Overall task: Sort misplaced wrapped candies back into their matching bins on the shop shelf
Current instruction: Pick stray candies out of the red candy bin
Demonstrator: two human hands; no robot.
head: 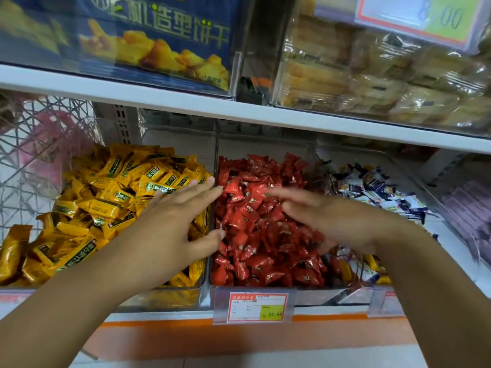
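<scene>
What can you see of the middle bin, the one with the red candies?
The middle bin is a clear, plastic-looking rectangular box on the lower shelf, heaped with red candies in shiny wrappers. It sits between the yellow candies on its left and the white and blue candies on its right. A price tag reading 24.90 hangs at its front. The left hand reaches over its left wall; the right hand, blurred, hovers above the candies, contact unclear.
</scene>
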